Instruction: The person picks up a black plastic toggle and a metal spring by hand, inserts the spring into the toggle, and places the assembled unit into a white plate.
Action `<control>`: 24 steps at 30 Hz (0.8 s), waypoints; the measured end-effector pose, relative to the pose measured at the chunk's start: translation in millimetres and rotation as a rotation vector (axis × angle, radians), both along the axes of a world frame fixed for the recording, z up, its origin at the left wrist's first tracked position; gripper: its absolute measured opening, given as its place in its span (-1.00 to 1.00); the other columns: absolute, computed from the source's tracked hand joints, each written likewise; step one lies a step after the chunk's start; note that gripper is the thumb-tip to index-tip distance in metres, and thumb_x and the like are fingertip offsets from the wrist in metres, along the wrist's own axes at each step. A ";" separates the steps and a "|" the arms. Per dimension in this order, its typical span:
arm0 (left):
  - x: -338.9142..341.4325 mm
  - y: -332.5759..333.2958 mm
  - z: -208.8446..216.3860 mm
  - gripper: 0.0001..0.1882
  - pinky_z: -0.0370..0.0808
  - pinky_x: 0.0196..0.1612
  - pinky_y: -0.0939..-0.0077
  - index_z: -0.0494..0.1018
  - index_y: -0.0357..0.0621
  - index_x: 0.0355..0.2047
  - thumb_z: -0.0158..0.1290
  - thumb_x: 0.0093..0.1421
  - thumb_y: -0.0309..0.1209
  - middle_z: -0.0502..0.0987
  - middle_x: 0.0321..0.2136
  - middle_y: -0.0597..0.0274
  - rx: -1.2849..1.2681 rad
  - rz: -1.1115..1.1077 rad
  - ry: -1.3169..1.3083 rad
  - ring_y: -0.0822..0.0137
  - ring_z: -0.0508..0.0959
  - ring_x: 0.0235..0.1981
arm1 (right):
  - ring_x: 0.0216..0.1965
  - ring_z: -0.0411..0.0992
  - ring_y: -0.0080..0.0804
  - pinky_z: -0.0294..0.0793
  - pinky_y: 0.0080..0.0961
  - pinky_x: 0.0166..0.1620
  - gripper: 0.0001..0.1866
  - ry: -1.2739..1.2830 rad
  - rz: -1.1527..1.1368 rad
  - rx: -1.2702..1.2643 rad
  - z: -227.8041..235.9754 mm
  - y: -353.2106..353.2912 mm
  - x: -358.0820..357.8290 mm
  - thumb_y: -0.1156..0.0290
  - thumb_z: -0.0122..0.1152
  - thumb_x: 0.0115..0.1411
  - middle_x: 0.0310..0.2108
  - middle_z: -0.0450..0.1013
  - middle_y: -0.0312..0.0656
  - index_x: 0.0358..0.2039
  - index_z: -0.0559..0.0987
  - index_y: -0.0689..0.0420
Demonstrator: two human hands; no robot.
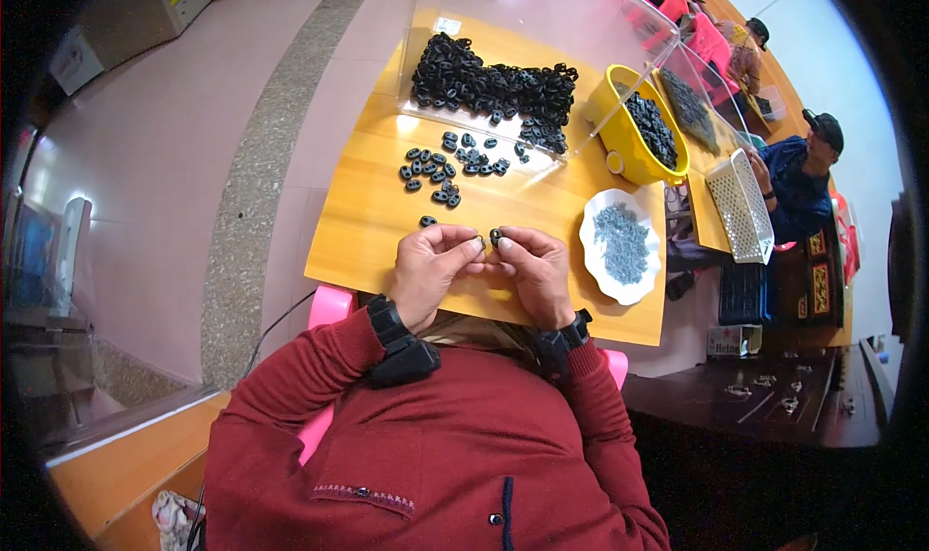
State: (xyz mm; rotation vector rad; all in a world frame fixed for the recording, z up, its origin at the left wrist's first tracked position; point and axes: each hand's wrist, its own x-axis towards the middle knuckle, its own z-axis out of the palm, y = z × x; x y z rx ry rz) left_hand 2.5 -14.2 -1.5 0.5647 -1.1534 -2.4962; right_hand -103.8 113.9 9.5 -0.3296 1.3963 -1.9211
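Over the near edge of the wooden table, my left hand and my right hand are close together, thumbs and fingers pinched. Between the right fingertips is a small black plastic piece. My left fingertips close on something small and dark that I cannot make out. Just beyond my left hand lies a single black oval piece. Farther up are scattered loose black two-holed pieces. A white scalloped dish of tiny grey parts stands right of my right hand.
A clear plastic box on its side holds a heap of black pieces. Beside it stands a yellow tub of dark parts. At right, a co-worker sits by a white perforated basket. The wooden table ends just before my body.
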 end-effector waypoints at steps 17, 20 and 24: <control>-0.4 0.3 2.2 -0.84 0.55 -0.29 0.67 0.46 -0.35 -0.25 0.11 0.16 -0.53 0.55 -0.40 0.19 -0.029 -0.012 -0.041 0.48 0.56 -0.44 | -0.32 0.54 -0.42 0.58 -0.50 -0.18 -0.79 0.069 0.083 0.006 -5.5 3.8 -1.7 0.63 0.14 0.16 -0.26 0.54 -0.08 -0.17 0.53 0.36; -0.3 0.3 2.5 -0.84 0.55 -0.29 0.67 0.46 -0.34 -0.26 0.11 0.16 -0.53 0.56 -0.40 0.20 -0.034 -0.014 -0.029 0.49 0.56 -0.44 | -0.32 0.54 -0.42 0.58 -0.51 -0.18 -0.78 0.089 0.097 -0.011 -6.9 4.5 -2.4 0.62 0.15 0.16 -0.26 0.54 -0.08 -0.16 0.53 0.36; -0.3 0.1 3.7 -0.84 0.55 -0.28 0.67 0.46 -0.34 -0.26 0.12 0.16 -0.53 0.56 -0.39 0.19 -0.029 -0.023 -0.038 0.49 0.56 -0.43 | -0.32 0.53 -0.44 0.57 -0.51 -0.18 -0.77 0.061 0.100 -0.016 -4.2 3.4 -1.9 0.62 0.16 0.15 -0.26 0.54 -0.09 -0.15 0.53 0.35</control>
